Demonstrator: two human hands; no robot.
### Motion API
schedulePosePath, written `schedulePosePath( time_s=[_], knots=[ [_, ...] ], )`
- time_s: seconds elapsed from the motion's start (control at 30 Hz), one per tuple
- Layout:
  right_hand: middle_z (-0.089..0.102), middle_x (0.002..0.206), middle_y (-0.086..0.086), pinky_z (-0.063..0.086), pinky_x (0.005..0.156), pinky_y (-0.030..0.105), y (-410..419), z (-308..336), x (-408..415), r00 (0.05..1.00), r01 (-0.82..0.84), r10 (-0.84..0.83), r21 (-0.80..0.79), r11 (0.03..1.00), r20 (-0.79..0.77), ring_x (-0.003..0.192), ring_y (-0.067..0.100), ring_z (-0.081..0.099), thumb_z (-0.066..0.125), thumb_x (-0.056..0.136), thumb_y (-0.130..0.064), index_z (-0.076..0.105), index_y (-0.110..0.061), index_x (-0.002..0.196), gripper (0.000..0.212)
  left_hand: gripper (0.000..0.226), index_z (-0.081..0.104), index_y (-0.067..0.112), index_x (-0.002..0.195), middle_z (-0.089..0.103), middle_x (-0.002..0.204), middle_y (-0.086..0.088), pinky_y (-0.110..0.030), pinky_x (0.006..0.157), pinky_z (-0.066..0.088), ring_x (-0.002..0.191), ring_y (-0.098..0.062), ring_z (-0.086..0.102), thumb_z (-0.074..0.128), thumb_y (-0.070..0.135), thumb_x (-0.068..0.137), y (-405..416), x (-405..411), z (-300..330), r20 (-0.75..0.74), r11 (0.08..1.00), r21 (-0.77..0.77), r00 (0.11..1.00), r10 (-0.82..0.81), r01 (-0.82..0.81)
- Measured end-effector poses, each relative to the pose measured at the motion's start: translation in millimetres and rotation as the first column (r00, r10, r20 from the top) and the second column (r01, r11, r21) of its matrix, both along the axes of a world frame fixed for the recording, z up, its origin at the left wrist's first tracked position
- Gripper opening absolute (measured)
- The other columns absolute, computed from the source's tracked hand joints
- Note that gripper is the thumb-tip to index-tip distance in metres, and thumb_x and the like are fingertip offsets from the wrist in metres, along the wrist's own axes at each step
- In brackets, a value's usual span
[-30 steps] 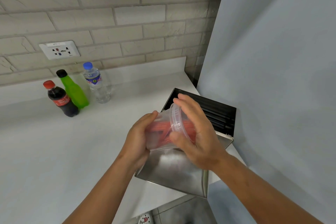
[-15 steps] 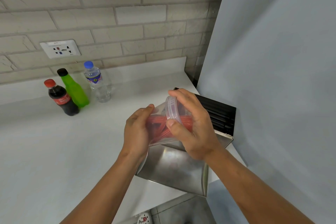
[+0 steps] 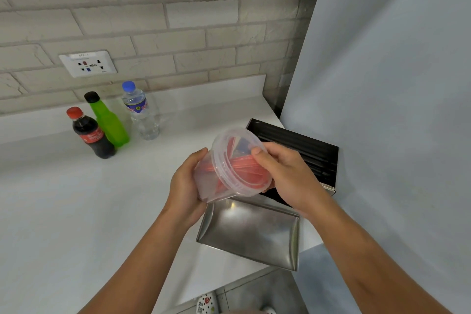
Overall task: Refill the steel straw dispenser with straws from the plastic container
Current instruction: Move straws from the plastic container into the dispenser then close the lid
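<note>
From the head view, the left hand (image 3: 187,190) is cupped around the base of the plastic container (image 3: 230,164), fingers curled against its clear, slightly cloudy wall. The right hand (image 3: 285,178) grips the rim at the container's right side, thumb laid over the lid (image 3: 238,158) and fingers wrapped beneath. The container is round, tipped on its side with the lidded mouth facing the camera, held in the air between both hands, and red straws (image 3: 248,167) show through it. Just below and to the right, on the white counter (image 3: 63,211), sits the steel straw dispenser (image 3: 293,158): a dark open box with black straws lying in rows, and a shiny brushed-metal flap (image 3: 251,233) folded out toward the near edge. Far left stand a cola bottle (image 3: 90,134), a green bottle (image 3: 108,121) and a water bottle (image 3: 141,112), near a wall socket (image 3: 88,64) on pale brick.
</note>
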State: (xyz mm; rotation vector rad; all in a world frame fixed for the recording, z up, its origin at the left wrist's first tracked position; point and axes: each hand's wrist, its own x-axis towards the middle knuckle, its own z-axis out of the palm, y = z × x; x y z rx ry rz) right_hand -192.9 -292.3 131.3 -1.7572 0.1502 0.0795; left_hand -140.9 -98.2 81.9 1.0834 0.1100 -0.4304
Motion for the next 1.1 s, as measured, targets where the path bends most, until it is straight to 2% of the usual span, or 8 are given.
schedulePosePath(
  time_s=[0.13, 0.23, 0.33, 0.4, 0.53, 0.7, 0.93, 1.1],
  knots=[
    [0.078, 0.088, 0.008, 0.061, 0.062, 0.03, 6, -5, 3, 0.997, 0.078, -0.075, 0.099, 0.992, -0.036, 0.073, 0.016, 0.072, 0.06, 0.103, -0.04, 0.078, -0.026, 0.105, 0.022, 0.026, 0.082, 0.026, 0.089, 0.08, 0.091, 0.006, -0.028, 0.078, 0.054, 0.085, -0.007, 0.072, 0.059, 0.023, 0.101, 10, 1, -8, 0.295, 0.865, 0.455, 0.952, 0.077, -0.211],
    [0.073, 0.091, 0.023, 0.063, 0.059, 0.032, 19, -12, 11, 0.995, 0.093, -0.087, 0.15, 0.984, -0.049, 0.067, 0.021, 0.069, 0.063, 0.103, -0.03, 0.076, -0.021, 0.113, 0.018, 0.032, 0.08, 0.023, 0.087, 0.078, 0.086, 0.005, -0.032, 0.087, 0.057, 0.084, -0.01, 0.071, 0.054, 0.028, 0.105, 23, 3, -7, 0.407, 0.832, 0.472, 0.909, 0.088, -0.292],
    [0.072, 0.087, 0.025, 0.061, 0.056, 0.029, 33, -19, 19, 0.995, 0.069, -0.055, 0.183, 0.981, -0.081, 0.06, 0.02, 0.067, 0.065, 0.102, -0.026, 0.073, -0.017, 0.118, 0.02, 0.037, 0.08, 0.021, 0.092, 0.078, 0.087, 0.006, -0.023, 0.082, 0.058, 0.084, -0.008, 0.07, 0.049, 0.038, 0.1, 39, 4, -6, 0.484, 0.828, 0.451, 0.871, 0.087, -0.334],
    [0.073, 0.085, 0.018, 0.061, 0.057, 0.029, 45, -25, 24, 0.995, 0.055, -0.035, 0.213, 0.976, -0.099, 0.06, 0.019, 0.068, 0.065, 0.102, -0.026, 0.072, -0.015, 0.119, 0.021, 0.031, 0.081, 0.024, 0.097, 0.08, 0.093, 0.009, -0.02, 0.082, 0.057, 0.089, -0.007, 0.073, 0.051, 0.031, 0.095, 52, 9, -7, 0.477, 0.806, 0.469, 0.871, 0.115, -0.363],
    [0.07, 0.108, 0.019, 0.065, 0.069, 0.039, 73, -40, 37, 0.992, 0.032, -0.004, 0.216, 0.976, -0.128, 0.069, 0.017, 0.074, 0.066, 0.101, -0.024, 0.069, -0.016, 0.126, 0.026, 0.036, 0.076, 0.044, 0.087, 0.078, 0.088, 0.026, -0.008, 0.076, 0.049, 0.085, 0.005, 0.07, 0.054, 0.02, 0.102, 80, 24, -15, 0.47, 0.731, 0.555, 0.875, 0.118, -0.397],
    [0.065, 0.118, 0.009, 0.065, 0.066, 0.031, 105, -69, 51, 0.983, 0.009, 0.021, 0.16, 0.987, -0.181, 0.077, 0.01, 0.076, 0.07, 0.098, -0.019, 0.061, -0.016, 0.138, 0.041, 0.035, 0.071, 0.049, 0.084, 0.076, 0.089, 0.026, -0.017, 0.08, 0.046, 0.089, 0.013, 0.066, 0.055, 0.024, 0.104, 114, 40, -40, 0.439, 0.64, 0.658, 0.893, 0.101, -0.396],
    [0.066, 0.124, 0.008, 0.063, 0.067, 0.029, 129, -103, 72, 0.973, -0.007, 0.03, 0.101, 0.995, -0.228, 0.094, 0.027, 0.078, 0.069, 0.098, -0.018, 0.067, -0.017, 0.131, 0.033, 0.033, 0.076, 0.03, 0.084, 0.077, 0.091, 0.011, -0.024, 0.075, 0.048, 0.089, -0.006, 0.069, 0.052, 0.026, 0.106, 138, 58, -78, 0.335, 0.58, 0.761, 0.942, 0.033, -0.291],
    [0.067, 0.124, 0.002, 0.063, 0.066, 0.03, 132, -114, 76, 0.971, -0.013, 0.038, 0.106, 0.994, -0.237, 0.1, 0.025, 0.076, 0.071, 0.098, -0.026, 0.066, -0.019, 0.133, 0.035, 0.031, 0.08, 0.019, 0.105, 0.076, 0.101, 0.006, -0.019, 0.078, 0.048, 0.09, -0.002, 0.066, 0.049, 0.025, 0.105, 142, 60, -86, 0.325, 0.533, 0.795, 0.945, 0.028, -0.289]
  ],
)
